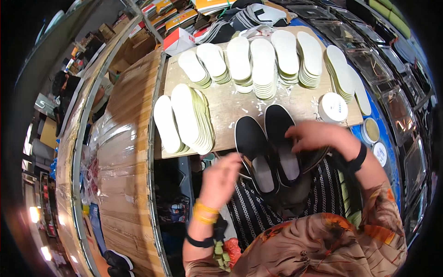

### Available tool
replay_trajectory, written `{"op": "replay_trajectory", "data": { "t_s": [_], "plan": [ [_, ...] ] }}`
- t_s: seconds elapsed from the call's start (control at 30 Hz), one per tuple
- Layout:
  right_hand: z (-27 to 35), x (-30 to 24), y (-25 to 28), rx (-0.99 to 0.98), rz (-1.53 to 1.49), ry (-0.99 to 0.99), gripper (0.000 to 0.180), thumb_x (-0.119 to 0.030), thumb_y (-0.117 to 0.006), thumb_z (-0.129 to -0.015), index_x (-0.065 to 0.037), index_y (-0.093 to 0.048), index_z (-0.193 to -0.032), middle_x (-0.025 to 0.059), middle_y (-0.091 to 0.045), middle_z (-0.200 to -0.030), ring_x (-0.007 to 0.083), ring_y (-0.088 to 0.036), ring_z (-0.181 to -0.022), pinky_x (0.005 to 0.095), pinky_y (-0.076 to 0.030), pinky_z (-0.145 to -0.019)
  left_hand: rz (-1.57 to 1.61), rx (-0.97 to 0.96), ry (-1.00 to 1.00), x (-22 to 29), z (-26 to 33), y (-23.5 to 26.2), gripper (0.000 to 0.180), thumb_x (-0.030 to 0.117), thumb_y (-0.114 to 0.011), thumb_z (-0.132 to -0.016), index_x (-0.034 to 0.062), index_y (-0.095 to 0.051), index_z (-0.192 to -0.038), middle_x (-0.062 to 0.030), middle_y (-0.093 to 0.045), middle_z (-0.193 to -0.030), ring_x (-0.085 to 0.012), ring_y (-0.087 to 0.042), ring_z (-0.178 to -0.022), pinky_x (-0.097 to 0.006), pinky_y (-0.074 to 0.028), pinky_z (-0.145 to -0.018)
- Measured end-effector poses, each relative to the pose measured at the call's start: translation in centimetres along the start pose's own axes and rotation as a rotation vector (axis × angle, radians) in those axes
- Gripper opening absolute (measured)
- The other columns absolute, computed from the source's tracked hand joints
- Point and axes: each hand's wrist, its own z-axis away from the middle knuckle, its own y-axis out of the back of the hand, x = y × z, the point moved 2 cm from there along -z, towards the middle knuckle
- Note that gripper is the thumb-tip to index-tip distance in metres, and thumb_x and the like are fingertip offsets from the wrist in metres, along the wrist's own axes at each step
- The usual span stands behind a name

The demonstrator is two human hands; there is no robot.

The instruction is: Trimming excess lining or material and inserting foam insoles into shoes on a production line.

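Observation:
Two black slip-on shoes with white sole edges and grey insoles sit side by side, toes pointing away from me: the left shoe and the right shoe. Their toes rest over the near edge of the wooden board, and their heels reach toward my lap. My left hand is beside the left shoe's outer edge, its fingers bent and smeared by motion. Over the right shoe's opening is my right hand, fingers loosely bent and apart, fingertips at the upper. Whether they press on it is unclear.
Stacks of white insoles stand along the board, with more stacks at its left. White scraps lie between. A round white tub is at right, near an open jar. A cardboard-topped bench runs along the left.

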Motion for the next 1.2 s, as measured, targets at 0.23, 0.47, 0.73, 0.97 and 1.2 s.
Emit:
{"op": "replay_trajectory", "data": {
  "t_s": [0.23,0.47,0.73,0.97,1.2],
  "plan": [
    [-11.0,-11.3,3.5,0.36,0.305,0.485,0.029,-0.02,-0.064,-0.07,-0.003,-0.058,-0.093,0.0171,-0.059,-0.084,0.035,-0.057,-0.081,0.0408,-0.046,-0.073,-0.681,0.08,-0.047,-9.1,-4.8,11.1,0.046,0.014,-0.065,-0.071,-0.0005,-0.051,-0.112,-0.02,-0.05,-0.115,-0.0359,-0.046,-0.107,-0.038,-0.038,-0.093],
    [-20.0,-18.3,-3.1,0.46,0.616,0.722,0.031,-0.025,-0.069,-0.064,-0.006,-0.06,-0.087,0.0082,-0.055,-0.085,0.0254,-0.055,-0.084,0.0338,-0.048,-0.07,-0.667,-0.083,0.008,-13.6,-6.3,12.8,0.05,0.021,-0.07,-0.067,0.001,-0.054,-0.11,-0.0173,-0.051,-0.115,-0.0346,-0.048,-0.105,-0.037,-0.039,-0.091],
    [-18.6,-19.5,-6.9,0.631,0.969,0.887,0.018,-0.013,-0.055,-0.071,-0.004,-0.059,-0.086,0.01,-0.054,-0.071,0.0234,-0.055,-0.06,0.0326,-0.045,-0.049,-0.657,-0.098,0.002,-14.1,-7.0,13.4,0.033,0.012,-0.058,-0.074,0.0012,-0.055,-0.105,-0.0158,-0.054,-0.109,-0.0358,-0.05,-0.098,-0.038,-0.042,-0.086],
    [-7.6,-15.1,4.0,1.294,0.226,0.841,0.035,0.004,-0.048,-0.075,-0.009,-0.06,-0.106,0.0104,-0.063,-0.087,0.0236,-0.062,-0.078,0.0294,-0.05,-0.067,-0.265,0.512,0.141,-7.9,-3.7,18.5,0.029,0.021,-0.043,-0.091,-0.0016,-0.053,-0.106,-0.0181,-0.06,-0.093,-0.0288,-0.059,-0.083,-0.036,-0.046,-0.076],
    [13.6,1.1,5.7,1.054,-0.786,0.242,0.032,-0.009,-0.049,-0.083,-0.001,-0.053,-0.114,0.0049,-0.058,-0.096,0.0083,-0.054,-0.077,0.0186,-0.045,-0.063,0.587,0.539,0.19,1.3,5.3,13.7,0.029,0.024,-0.044,-0.09,-0.0033,-0.053,-0.096,-0.0092,-0.059,-0.07,-0.0112,-0.051,-0.045,-0.019,-0.038,-0.037]
  ]
}}
